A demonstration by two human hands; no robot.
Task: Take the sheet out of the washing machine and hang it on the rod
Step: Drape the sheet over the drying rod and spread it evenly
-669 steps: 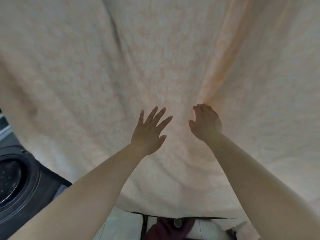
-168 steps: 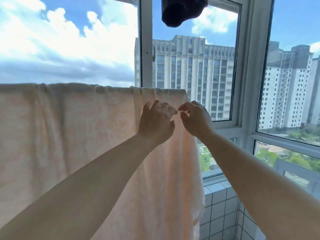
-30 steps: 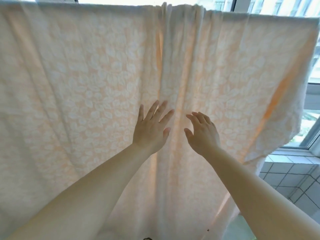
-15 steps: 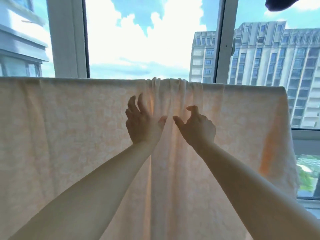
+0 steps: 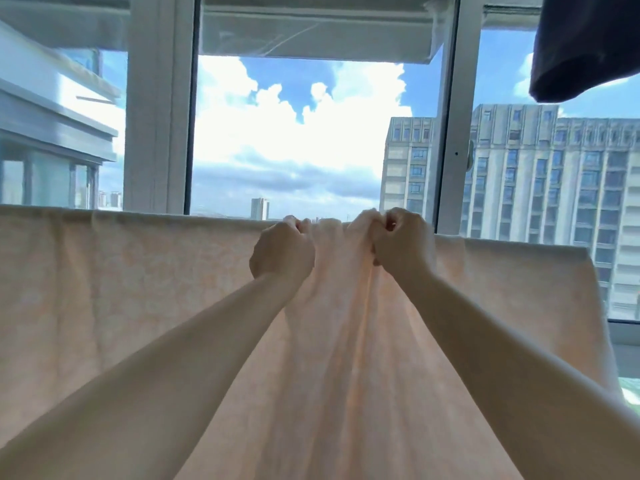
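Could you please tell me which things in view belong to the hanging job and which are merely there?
Job: sheet, draped over the hidden rod; left hand and right hand, both gripping its bunched top.
Merely there: dark garment; window frame.

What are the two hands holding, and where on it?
Both the left hand and the right hand are closed on the peach sheet, gripping its bunched folds at the top edge, near the middle.
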